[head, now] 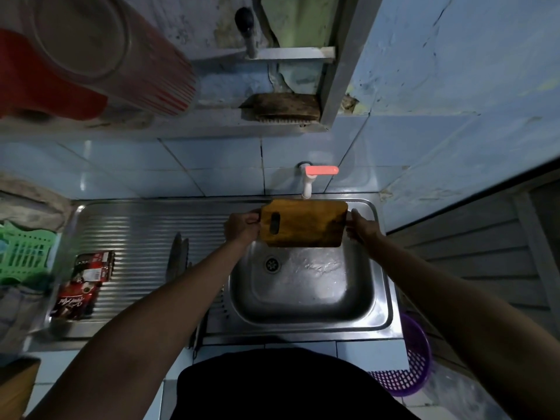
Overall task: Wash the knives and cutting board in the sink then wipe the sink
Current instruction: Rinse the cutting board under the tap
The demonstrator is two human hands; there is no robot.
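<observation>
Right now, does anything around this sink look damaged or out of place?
Yes. The wall above the tiles is cracked and peeling, especially beside the metal frame. At the sink nothing looks wrong: both hands hold the cutting board under the tap.

A brown wooden cutting board (304,223) with a slot handle is held level over the back of the steel sink (306,286), centre frame, under the tap. Two dark knives (178,258) lie on the ribbed drainboard, left of the basin.
</observation>
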